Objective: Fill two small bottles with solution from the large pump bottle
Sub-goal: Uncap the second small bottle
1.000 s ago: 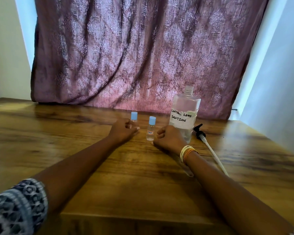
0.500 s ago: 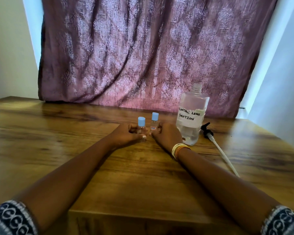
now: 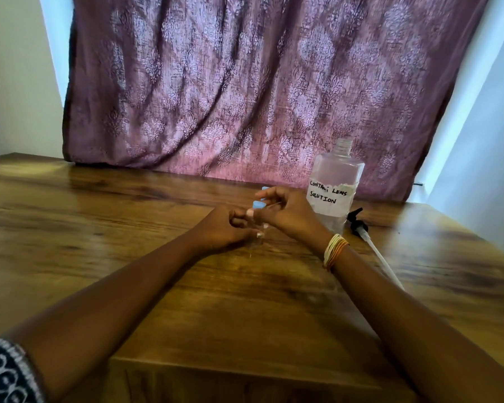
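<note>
My left hand is closed around the clear body of a small bottle that stands on the wooden table. My right hand reaches over it, thumb and forefinger pinching its blue cap. Behind my right forefinger only a sliver of the second small bottle's blue cap shows. The large clear bottle, labelled "Contact Lens Solution", stands just right of my right hand with its neck open. It is partly filled with clear liquid.
The black pump head with its long white tube lies on the table right of the large bottle. A mauve patterned curtain hangs along the table's far edge. The table's near edge runs below my forearms.
My hands have closed in on one small bottle. The left now grips its body, and the right has lifted off the table onto its cap, hiding the second bottle.
</note>
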A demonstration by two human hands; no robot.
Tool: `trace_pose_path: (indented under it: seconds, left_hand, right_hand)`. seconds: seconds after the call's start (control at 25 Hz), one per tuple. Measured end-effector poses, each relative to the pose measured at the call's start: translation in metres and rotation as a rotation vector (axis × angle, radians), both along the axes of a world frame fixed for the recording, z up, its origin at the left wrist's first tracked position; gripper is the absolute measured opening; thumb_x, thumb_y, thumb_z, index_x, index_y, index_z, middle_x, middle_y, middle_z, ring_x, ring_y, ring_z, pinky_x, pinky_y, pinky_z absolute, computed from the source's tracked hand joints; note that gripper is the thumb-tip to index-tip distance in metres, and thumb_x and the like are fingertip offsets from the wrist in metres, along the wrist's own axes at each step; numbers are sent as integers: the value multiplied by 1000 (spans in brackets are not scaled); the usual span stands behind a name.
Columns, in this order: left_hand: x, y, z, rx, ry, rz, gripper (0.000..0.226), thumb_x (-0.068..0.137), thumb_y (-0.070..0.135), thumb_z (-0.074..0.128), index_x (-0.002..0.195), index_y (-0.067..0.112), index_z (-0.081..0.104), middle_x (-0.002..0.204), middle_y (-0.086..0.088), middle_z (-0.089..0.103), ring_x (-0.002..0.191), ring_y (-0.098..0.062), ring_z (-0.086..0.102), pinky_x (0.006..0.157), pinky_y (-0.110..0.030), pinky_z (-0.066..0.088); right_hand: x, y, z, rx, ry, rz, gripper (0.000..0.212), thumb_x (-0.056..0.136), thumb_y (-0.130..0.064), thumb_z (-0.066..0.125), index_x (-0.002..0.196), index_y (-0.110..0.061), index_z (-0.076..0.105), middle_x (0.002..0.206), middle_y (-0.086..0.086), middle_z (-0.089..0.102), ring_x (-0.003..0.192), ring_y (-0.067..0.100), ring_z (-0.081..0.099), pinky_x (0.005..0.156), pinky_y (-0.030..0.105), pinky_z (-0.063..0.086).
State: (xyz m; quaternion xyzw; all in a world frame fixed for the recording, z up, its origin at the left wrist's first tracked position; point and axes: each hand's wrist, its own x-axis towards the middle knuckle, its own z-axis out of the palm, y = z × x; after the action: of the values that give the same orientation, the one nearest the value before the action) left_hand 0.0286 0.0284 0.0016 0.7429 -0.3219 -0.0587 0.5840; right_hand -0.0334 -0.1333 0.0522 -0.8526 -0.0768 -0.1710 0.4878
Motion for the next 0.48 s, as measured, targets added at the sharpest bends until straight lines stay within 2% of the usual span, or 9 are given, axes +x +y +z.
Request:
trace_pose_path:
  seconds: [0.08,0.16,0.28,0.32,0.4,0.48]
  left_hand:
    - [-3,-1,0,26,-63,3,21,72,28,82,89,18,76,80,-16,75,67,-23,61,63,-31,46]
    - [-7,-4,1,17,-66,12,17,75,22,80,90,15,76,81,-9,77,71,-16,70,66,-26,50]
    - [-12,-7,3,-8,-36,10,6,78,6,76,84,7,74,62,5,74,53,-1,65,54,-13,46]
    - [-12,-7,2,-9,-38,7,7,78,6,76,83,10,74,64,3,74,55,-3,66,56,-17,49]
    - [-10,-6,1,-17,-69,-4,14,75,10,79,83,20,77,84,-8,78,78,-21,73,73,-34,57]
    - [-11,-6,1,-20,-60,-9,18,75,9,79,86,22,77,95,-13,77,93,-33,72,86,-46,55]
  right_hand:
    - [-3,4,-3,-21,-28,-27,31,72,-21,83,98,-9,70,81,-7,66,67,1,60,61,6,48]
    - [-1,1,-5,-4,-71,-57,28,70,-23,85,92,-11,73,74,-8,67,62,-1,60,58,6,46]
    - [2,-1,-6,-31,-119,-44,24,69,-20,86,89,-12,76,76,-5,71,64,-2,62,61,7,49]
    - [2,0,-6,-30,-122,-17,23,70,-17,84,91,-11,76,81,-2,73,70,0,65,66,9,51]
    - [0,-2,-5,-21,-110,64,21,74,-8,80,95,-9,75,93,4,74,82,8,69,75,13,54]
    - [-1,-6,-2,-38,-101,143,21,79,-1,75,98,-8,73,98,6,73,86,8,69,79,14,54]
